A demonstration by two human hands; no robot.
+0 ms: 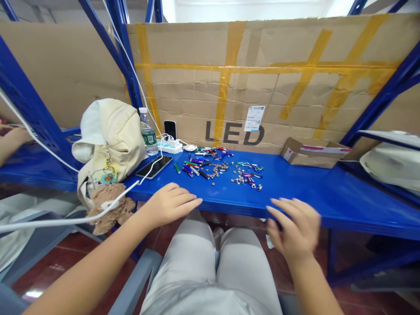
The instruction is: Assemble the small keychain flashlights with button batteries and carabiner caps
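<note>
My left hand [170, 203] rests flat on the front edge of the blue shelf [328, 192], fingers stretched out and holding nothing. Just below that edge, further right, hovers my right hand [295, 227], fingers spread, slightly blurred and empty. Beyond the hands lies a scatter of small coloured keychain flashlights [197, 164], round button cells [218, 168] and carabiner clips [249, 173].
A beige bag [111, 135] with a plush toy [110, 205] sits at left, beside a phone [154, 166], water bottle [148, 135] and power strip [169, 145]. A small cardboard box [311, 153] lies at right. Another person's arm [11, 140] shows far left. White cables cross the left side.
</note>
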